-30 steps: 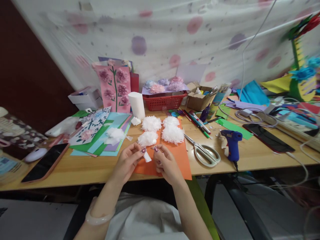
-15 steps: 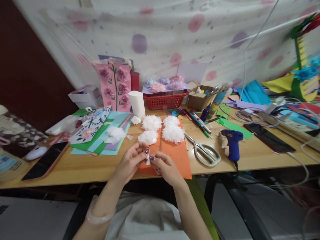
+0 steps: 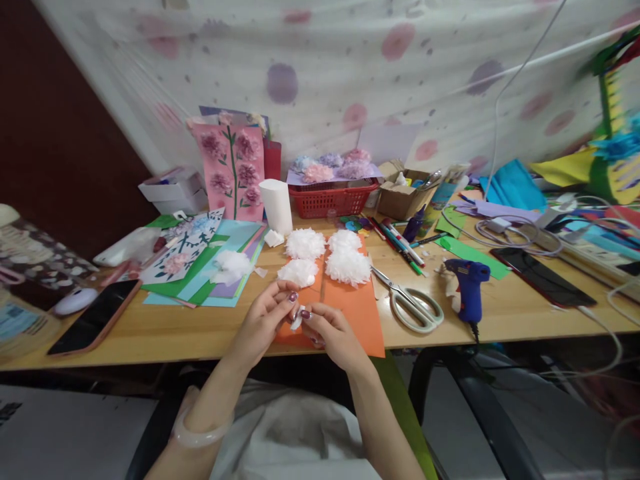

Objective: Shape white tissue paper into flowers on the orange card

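Note:
My left hand and my right hand meet over the near edge of an orange paper sheet. Both pinch one small white piece of tissue paper between thumb and fingertips. Just beyond my hands lie several fluffy white tissue flowers on the orange sheet. Another white tissue flower rests on a stack of coloured paper to the left.
Scissors and a blue glue gun lie right of the orange sheet. A white paper roll, a red basket, a cardboard box and pens stand further back. A phone lies at the left, another phone at the right.
My hands have come together; the right fingers now pinch the tissue piece that the left hand held alone a second ago.

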Motion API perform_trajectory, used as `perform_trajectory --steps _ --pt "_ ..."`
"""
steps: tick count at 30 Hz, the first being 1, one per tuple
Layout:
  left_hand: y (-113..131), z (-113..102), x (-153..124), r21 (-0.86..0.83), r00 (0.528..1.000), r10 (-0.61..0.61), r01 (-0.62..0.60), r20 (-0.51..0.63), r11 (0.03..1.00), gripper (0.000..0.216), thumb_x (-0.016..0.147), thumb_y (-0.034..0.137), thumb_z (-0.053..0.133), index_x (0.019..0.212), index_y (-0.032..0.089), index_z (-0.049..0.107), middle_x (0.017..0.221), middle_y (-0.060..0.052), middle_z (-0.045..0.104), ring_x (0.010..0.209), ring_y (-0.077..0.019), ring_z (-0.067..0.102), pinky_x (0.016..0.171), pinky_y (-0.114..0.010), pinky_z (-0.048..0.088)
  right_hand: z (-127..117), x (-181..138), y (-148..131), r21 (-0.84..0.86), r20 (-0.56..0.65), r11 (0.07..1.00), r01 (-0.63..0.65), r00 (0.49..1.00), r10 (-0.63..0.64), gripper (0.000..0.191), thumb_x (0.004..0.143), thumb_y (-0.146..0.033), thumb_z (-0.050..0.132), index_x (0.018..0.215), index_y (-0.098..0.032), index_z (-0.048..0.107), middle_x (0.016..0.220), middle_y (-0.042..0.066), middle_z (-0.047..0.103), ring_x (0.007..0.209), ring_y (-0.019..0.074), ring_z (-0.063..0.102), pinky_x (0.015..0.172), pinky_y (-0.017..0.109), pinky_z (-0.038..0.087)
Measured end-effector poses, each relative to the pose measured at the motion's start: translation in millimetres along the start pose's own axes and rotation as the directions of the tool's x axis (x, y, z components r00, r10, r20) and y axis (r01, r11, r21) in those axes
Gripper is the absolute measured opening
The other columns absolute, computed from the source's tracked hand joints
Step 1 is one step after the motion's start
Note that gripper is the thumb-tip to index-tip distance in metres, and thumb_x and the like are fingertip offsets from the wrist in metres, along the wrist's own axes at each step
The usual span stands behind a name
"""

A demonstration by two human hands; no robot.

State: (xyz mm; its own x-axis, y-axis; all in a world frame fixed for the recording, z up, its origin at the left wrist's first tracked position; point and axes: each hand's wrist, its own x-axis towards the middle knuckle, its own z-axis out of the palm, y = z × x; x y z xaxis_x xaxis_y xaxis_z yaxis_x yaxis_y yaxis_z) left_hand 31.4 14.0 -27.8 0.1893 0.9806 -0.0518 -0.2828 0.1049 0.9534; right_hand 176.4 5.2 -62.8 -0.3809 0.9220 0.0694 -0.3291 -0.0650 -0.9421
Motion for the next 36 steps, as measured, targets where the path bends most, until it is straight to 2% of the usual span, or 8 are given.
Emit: perform_trajectory --steps 6,11,17,22,24,27,30,36 --pt "1.2 0.4 -1.9 0.007 1.0 -0.01 0.01 -0.017 1.0 0.037 0.068 0.037 0.084 0.086 0.017 0.061 0.067 0.004 0.06 0.056 -0.007 0.053 0.054 -0.019 0.042 0.3 0.1 0.5 0.047 0.004 0.999 -0.007 1.0 0.006 0.026 0.084 -0.04 0.058 0.071 -0.018 0.059 0.051 -0.009 0.033 0.046 0.0077 0.023 0.045 0.026 0.017" --pt "0.3 0.3 -2.1 -0.006 1.0 -0.021 0.021 0.0 1.0 0.04 0.067 0.04 0.084 0.087 0.017 0.06 0.067 0.004 0.061 0.056 -0.0078 0.054 0.054 -0.019 0.042 -0.1 -0.5 -1.0 -0.007 0.004 1.0 0.006 1.0 -0.006 0.022 0.083 -0.038 0.059 0.075 -0.018 0.062 0.052 -0.009 0.034 0.047 0.0081 0.024 0.046 0.025 0.019" --pt "-0.6 0.3 -1.3 -0.012 0.998 -0.041 0.041 -0.037 0.999 0.042 0.064 0.04 0.086 0.087 0.016 0.06 0.068 0.004 0.06 0.057 -0.0069 0.052 0.054 -0.018 0.042 -1.9 -0.3 2.1 -0.073 0.001 0.997 0.007 1.0 -0.007 0.023 0.085 -0.038 0.058 0.072 -0.019 0.059 0.055 -0.007 0.04 0.048 0.008 0.028 0.046 0.025 0.021" --pt "-1.5 -0.8 -2.4 -0.007 0.999 -0.022 0.021 -0.046 1.0 0.035 0.067 0.037 0.084 0.086 0.017 0.062 0.07 0.004 0.061 0.058 -0.0069 0.052 0.055 -0.018 0.044 -1.7 0.6 2.0 -0.045 0.006 0.999 -0.004 1.0 0.004 0.026 0.086 -0.041 0.058 0.073 -0.018 0.059 0.053 -0.008 0.037 0.047 0.0077 0.027 0.046 0.025 0.02" --pt "-3.6 -3.9 -3.8 0.05 0.998 0.033 -0.031 -0.048 0.998 0.027 0.072 0.035 0.081 0.085 0.017 0.067 0.074 0.002 0.064 0.063 -0.008 0.056 0.059 -0.018 0.047 -1.1 0.9 1.0 -0.042 -0.006 0.999 -0.008 1.0 0.007 0.027 0.086 -0.042 0.058 0.074 -0.018 0.06 0.052 -0.008 0.036 0.046 0.0078 0.027 0.045 0.025 0.02" --pt "-6.5 -10.0 -7.9 0.223 0.99 0.141 -0.132 -0.026 0.966 0.017 0.076 0.031 0.076 0.086 0.016 0.074 0.084 -0.002 0.07 0.077 -0.0123 0.065 0.072 -0.021 0.053 -1.0 1.6 1.2 -0.045 -0.012 0.999 0.01 1.0 -0.01 0.03 0.087 -0.045 0.059 0.077 -0.017 0.063 0.052 -0.008 0.035 0.046 0.0077 0.027 0.044 0.024 0.02" --pt "-6.3 -13.9 -13.6 0.363 0.977 0.211 -0.192 -0.014 0.912 0.017 0.075 0.025 0.075 0.09 0.017 0.079 0.094 -0.006 0.076 0.087 -0.0175 0.071 0.08 -0.025 0.058 -2.5 2.4 4.6 -0.039 -0.015 0.999 0.028 0.999 -0.029 0.031 0.088 -0.047 0.06 0.08 -0.017 0.065 0.053 -0.008 0.035 0.046 0.0075 0.026 0.043 0.024 0.021" --pt "-0.7 -11.8 -21.1 0.541 0.938 0.347 -0.285 -0.014 0.791 0.019 0.08 0.022 0.066 0.092 0.018 0.08 0.092 -0.005 0.081 0.084 -0.0188 0.077 0.079 -0.026 0.062 -5.4 3.6 11.6 -0.05 -0.038 0.998 0.041 0.998 -0.042 0.034 0.09 -0.048 0.059 0.085 -0.015 0.069 0.054 -0.008 0.035 0.047 0.0074 0.026 0.044 0.023 0.021"
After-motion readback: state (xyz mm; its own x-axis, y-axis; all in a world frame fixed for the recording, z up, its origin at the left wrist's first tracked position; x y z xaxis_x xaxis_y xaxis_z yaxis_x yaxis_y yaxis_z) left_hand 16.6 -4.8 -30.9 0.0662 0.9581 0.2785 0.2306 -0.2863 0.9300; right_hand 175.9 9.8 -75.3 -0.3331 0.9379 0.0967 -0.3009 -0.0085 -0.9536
